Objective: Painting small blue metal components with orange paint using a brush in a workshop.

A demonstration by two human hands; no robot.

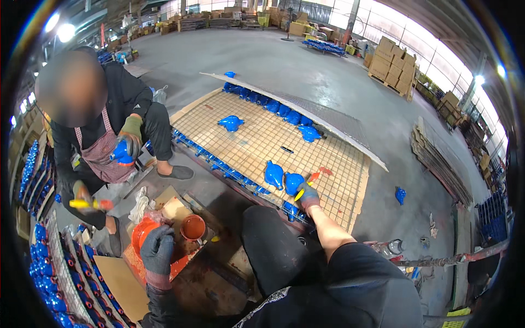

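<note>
My right hand, in a dark glove, grips a paintbrush with a yellow handle and an orange-red tip. It is right beside a rounded blue part on the wire-mesh rack. Another blue part lies just left of that one. My left hand, in a grey glove, is held above an orange-stained tray with its fingers curled. Whether anything is inside them is hidden. Near it stand a cup of orange-red paint and an orange container.
At the left a seated co-worker in gloves holds a blue part and a yellow-handled brush. More blue parts line the rack's far side under a raised mesh sheet. Racks of blue parts stand lower left; stacked cartons stand farther back.
</note>
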